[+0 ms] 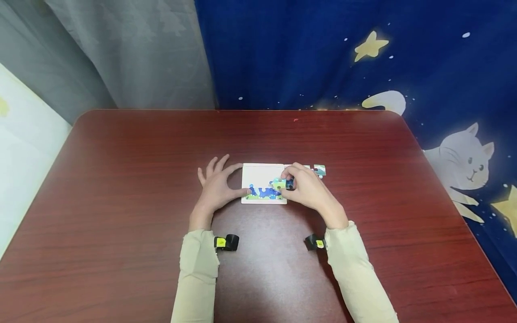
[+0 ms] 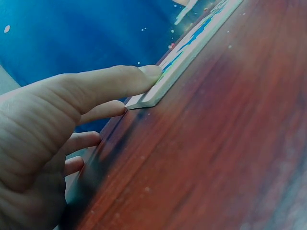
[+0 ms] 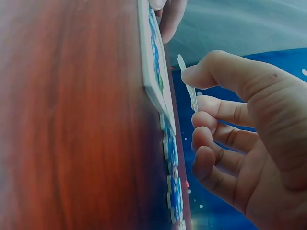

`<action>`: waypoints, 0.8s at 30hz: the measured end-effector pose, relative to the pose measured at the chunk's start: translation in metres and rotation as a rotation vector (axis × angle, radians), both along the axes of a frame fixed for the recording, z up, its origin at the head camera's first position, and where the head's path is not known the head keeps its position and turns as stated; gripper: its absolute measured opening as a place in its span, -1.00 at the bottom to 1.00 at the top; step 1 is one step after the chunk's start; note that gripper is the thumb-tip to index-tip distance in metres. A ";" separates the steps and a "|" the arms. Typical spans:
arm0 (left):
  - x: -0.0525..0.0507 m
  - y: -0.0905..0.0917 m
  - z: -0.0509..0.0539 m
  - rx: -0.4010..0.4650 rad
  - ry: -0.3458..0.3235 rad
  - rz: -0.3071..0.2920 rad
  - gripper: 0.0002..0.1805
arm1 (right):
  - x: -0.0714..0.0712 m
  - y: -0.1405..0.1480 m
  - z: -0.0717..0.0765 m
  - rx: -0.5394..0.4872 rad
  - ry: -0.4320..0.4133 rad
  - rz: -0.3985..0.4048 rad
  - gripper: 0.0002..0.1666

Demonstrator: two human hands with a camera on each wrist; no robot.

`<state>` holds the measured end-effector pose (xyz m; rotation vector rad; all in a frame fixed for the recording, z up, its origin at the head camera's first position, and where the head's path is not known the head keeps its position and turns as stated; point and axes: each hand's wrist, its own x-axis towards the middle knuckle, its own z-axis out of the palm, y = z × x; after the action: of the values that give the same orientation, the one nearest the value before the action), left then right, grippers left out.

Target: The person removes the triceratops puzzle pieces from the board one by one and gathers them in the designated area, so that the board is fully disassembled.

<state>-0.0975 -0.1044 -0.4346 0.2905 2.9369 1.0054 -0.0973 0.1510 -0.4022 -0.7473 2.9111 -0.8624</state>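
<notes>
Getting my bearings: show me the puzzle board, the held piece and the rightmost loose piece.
Puzzle board (image 1: 262, 173): head view, bare white upper area.
Held piece (image 1: 279, 183): head view, its yellow-green part.
Rightmost loose piece (image 1: 320, 170): head view, printed face.

Cream sleeves (image 1: 198, 273), black wrist straps (image 1: 232, 242) (bright yellow labels (image 1: 221, 242)).

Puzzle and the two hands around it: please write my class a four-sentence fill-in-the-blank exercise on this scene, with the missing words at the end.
1. The right hand pinches a puzzle piece between its fingers and ____.
2. In the head view, the left hand touches the ____ side of the white tray.
3. In that view, loose pieces lie on the table beyond the tray's ____ side.
4. The curtain with yellow stars is dark ____.

Missing words: thumb; left; right; blue.
</notes>
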 end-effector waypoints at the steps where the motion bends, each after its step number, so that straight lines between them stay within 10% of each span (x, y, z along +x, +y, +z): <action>1: 0.000 0.000 0.000 0.000 0.000 -0.001 -0.17 | 0.001 0.001 0.000 0.003 0.001 0.001 -0.69; 24: 0.001 0.000 0.002 -0.002 -0.001 -0.003 -0.17 | 0.002 0.041 0.000 -0.028 -0.048 -0.077 -0.62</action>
<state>-0.0967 -0.1040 -0.4330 0.2942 2.9353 1.0024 -0.0950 0.1920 -0.4021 -0.6107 2.9081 -0.9167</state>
